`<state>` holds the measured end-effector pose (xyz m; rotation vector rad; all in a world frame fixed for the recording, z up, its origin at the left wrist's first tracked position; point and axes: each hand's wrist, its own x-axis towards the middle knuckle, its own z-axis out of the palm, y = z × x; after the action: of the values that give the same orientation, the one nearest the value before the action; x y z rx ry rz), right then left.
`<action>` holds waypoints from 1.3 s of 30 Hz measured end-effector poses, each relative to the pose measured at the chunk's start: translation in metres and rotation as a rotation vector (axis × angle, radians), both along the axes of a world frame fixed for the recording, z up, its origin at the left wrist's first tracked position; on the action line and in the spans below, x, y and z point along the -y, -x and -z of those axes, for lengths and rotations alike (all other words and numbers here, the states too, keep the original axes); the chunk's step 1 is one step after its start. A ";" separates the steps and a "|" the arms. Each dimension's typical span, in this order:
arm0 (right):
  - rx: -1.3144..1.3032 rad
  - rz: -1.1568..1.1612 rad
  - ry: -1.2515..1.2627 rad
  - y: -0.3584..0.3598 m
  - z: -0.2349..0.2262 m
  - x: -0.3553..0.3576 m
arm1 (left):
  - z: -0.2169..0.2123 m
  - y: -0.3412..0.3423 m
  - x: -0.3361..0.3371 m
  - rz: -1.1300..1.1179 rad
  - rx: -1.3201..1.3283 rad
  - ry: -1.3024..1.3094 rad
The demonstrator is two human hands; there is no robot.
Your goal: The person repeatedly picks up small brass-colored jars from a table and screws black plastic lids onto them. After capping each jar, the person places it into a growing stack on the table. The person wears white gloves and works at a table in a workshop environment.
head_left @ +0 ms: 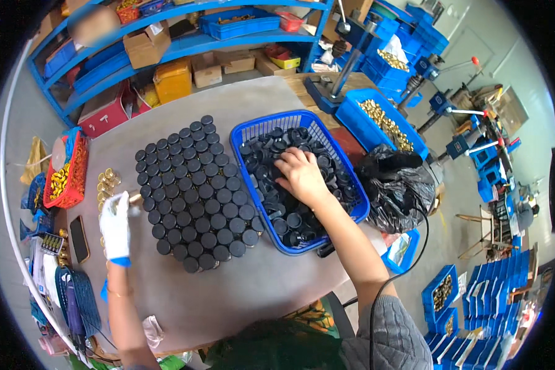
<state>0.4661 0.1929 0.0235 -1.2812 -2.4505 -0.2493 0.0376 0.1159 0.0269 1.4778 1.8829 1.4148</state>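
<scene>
My left hand, in a white glove, is closed on a small brass fitting at the left edge of a block of capped pieces; motion blurs that piece. Bare, my right hand reaches into a blue plastic basket full of loose black caps. Its thumb and fingers are bent and apart, touching the caps. Between both hands stand many upright pieces with round black tops, packed in close rows. Beside the gloved hand, several uncapped brass fittings stand on the table.
A phone and a red basket of brass parts lie at the left. Beyond the blue basket are a blue bin of brass parts, a black plastic bag and a lever press. A cable crosses by my right arm.
</scene>
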 end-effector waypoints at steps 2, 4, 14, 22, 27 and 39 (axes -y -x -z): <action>-0.343 -0.038 0.034 0.010 -0.020 0.028 | -0.019 -0.059 0.036 0.137 0.693 0.157; -0.570 -0.247 0.430 0.021 -0.042 0.070 | -0.037 -0.125 0.066 0.314 0.781 0.298; -1.000 -0.335 0.884 -0.005 -0.034 0.162 | -0.029 -0.230 0.117 0.591 1.023 0.400; -0.821 -0.459 0.552 -0.021 -0.040 0.171 | -0.036 -0.241 0.125 0.613 0.728 0.438; -1.035 -0.456 0.879 -0.009 -0.025 0.173 | 0.040 -0.204 0.117 0.614 0.431 0.113; -0.903 -0.622 0.495 0.006 -0.023 0.199 | -0.051 -0.233 0.158 0.565 0.537 0.431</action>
<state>0.4601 -0.0063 0.0470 -0.4976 -1.9682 0.9320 0.2707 -0.0420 0.0782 1.1364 1.2055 0.9341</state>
